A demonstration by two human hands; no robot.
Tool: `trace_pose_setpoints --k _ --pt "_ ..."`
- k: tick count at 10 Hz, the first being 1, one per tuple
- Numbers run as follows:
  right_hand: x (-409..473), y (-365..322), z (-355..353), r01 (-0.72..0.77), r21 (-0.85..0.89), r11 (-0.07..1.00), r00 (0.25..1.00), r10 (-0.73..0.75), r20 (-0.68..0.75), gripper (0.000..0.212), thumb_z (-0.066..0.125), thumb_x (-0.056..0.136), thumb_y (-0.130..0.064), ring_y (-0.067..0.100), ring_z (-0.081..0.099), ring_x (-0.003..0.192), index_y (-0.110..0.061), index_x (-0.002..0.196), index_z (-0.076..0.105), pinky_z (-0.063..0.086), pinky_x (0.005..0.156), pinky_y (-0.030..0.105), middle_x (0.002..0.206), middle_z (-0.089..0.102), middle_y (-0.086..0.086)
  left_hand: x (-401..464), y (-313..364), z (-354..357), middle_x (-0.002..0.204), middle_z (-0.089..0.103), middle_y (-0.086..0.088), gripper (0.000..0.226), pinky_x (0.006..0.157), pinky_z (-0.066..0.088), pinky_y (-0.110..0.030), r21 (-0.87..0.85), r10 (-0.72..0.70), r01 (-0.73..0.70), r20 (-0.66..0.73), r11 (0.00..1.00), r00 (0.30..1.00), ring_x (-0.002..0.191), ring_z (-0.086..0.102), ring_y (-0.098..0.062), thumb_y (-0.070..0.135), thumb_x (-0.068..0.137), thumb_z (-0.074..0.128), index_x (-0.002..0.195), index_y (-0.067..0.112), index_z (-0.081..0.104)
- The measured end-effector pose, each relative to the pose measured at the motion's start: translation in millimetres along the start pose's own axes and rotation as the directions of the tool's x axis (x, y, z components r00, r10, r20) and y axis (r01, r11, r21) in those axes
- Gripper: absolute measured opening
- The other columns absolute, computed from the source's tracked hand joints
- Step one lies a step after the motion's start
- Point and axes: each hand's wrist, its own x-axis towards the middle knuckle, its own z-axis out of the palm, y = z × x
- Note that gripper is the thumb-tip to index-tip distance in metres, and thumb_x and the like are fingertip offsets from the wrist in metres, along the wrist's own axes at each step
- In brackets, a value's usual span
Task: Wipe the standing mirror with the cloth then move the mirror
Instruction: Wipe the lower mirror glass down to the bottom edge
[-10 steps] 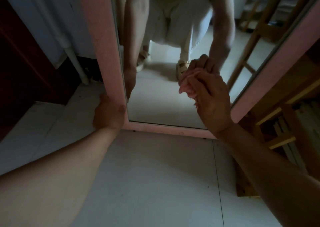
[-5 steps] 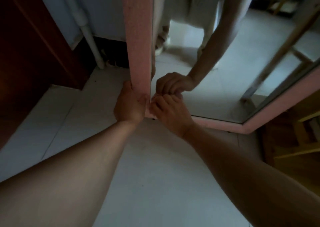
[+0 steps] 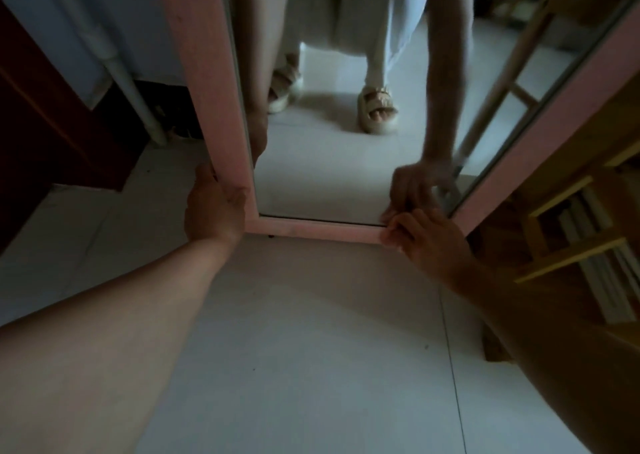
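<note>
The standing mirror (image 3: 221,83) has a pink frame and stands on the pale tiled floor in front of me. My left hand (image 3: 213,209) grips the frame's lower left edge near the corner. My right hand (image 3: 424,235) is closed at the bottom right corner of the glass, pressing down by the lower frame rail. A small pink bit of the cloth (image 3: 387,216) shows at its fingertips; the rest is hidden in the fist. The glass reflects my arms, legs and sandals.
A wooden shelf (image 3: 568,256) with books stands close on the right of the mirror. A white pipe (image 3: 133,88) runs down the wall behind on the left, beside a dark red door (image 3: 38,124). Pale floor tiles (image 3: 311,349) stretch towards me.
My right hand has swept from the bottom left corner of the glass to the bottom right corner. The left hand has kept its hold on the frame.
</note>
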Motion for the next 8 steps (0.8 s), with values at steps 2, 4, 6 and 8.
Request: trace_pose_setpoints --k 2,4,6,8 --pt "8.4 3.6 -15.1 -0.116 0.022 0.993 0.993 0.116 0.01 0.024 0.049 0.082 -0.017 0.028 0.061 0.064 -0.009 0.072 0.069 0.037 0.068 0.039 0.075 0.064 0.009 -7.0 11.5 2.6 0.124 0.056 -0.023 0.041 0.088 0.044 -0.044 0.068 -0.09 0.093 -0.034 0.993 0.995 0.112 0.054 -0.043 0.015 0.086 0.056 0.124 0.006 0.041" --pt "79.9 -28.8 -21.0 -0.099 0.117 0.988 0.983 0.115 -0.141 0.021 0.053 0.09 -0.017 0.024 0.058 0.065 -0.012 0.079 0.07 0.043 0.061 0.036 0.08 0.067 0.004 -15.5 30.3 -2.1 0.13 0.05 -0.028 0.039 0.093 0.041 -0.042 0.125 -0.182 0.183 -0.021 0.975 0.983 0.118 0.05 -0.044 0.011 0.09 0.052 0.125 0.0 0.039" --pt "31.2 12.5 -43.6 -0.251 0.062 0.966 0.957 0.257 -0.133 0.017 0.054 0.082 -0.015 0.026 0.062 0.067 -0.014 0.078 0.071 0.035 0.069 0.035 0.079 0.067 0.004 -39.2 31.5 5.9 0.135 0.048 -0.022 0.049 0.097 0.04 -0.044 0.061 -0.186 0.191 -0.079 0.98 0.979 0.123 0.047 -0.041 0.011 0.088 0.053 0.133 0.006 0.034" --pt "26.5 48.4 -71.6 -0.523 -0.08 0.848 0.841 0.498 -0.213 0.02 0.066 0.079 -0.006 0.008 0.057 0.091 -0.016 0.096 0.068 0.033 0.082 0.025 0.093 0.062 -0.011 -58.6 45.3 18.2 0.141 0.041 -0.019 0.06 0.1 0.038 -0.047 0.006 -0.141 0.142 -0.118 0.99 0.983 0.126 0.045 -0.039 0.009 0.087 0.055 0.14 0.008 0.028"
